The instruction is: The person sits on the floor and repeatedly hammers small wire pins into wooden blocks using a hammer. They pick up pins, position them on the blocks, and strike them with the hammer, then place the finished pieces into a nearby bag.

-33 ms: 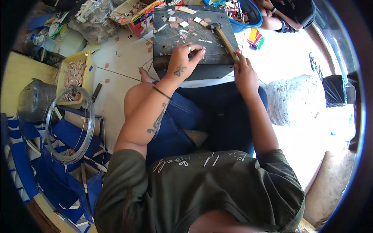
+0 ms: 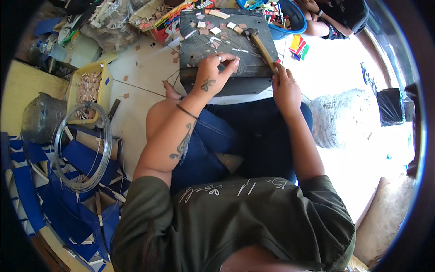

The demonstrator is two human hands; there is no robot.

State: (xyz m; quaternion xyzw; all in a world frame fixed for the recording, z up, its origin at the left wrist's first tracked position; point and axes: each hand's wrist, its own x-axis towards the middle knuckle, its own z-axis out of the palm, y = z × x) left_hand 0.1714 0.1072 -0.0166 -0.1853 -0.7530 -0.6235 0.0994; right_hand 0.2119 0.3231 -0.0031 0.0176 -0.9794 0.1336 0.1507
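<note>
My right hand (image 2: 287, 89) is wrapped round the lower end of a hammer's (image 2: 263, 50) wooden handle, at the near right edge of a dark box-shaped block (image 2: 195, 58). The hammer's dark metal head rests on the block's top, toward the far side. Over the near edge, my left hand (image 2: 215, 74) has thumb and index finger pinched together, a ring on one finger. Whatever the pinch holds is too small to make out. Small square wooden pieces (image 2: 215, 30) and thin sticks or wires lie scattered across the block.
At left, a yellow tray (image 2: 108, 88) holds wooden pieces, beside a wire coil (image 2: 106, 149) on blue boxes (image 2: 27, 195). Behind the block stands a blue basin (image 2: 299, 22), near another person's arm (image 2: 333, 22). A wrapped bundle (image 2: 346, 118) stands at right.
</note>
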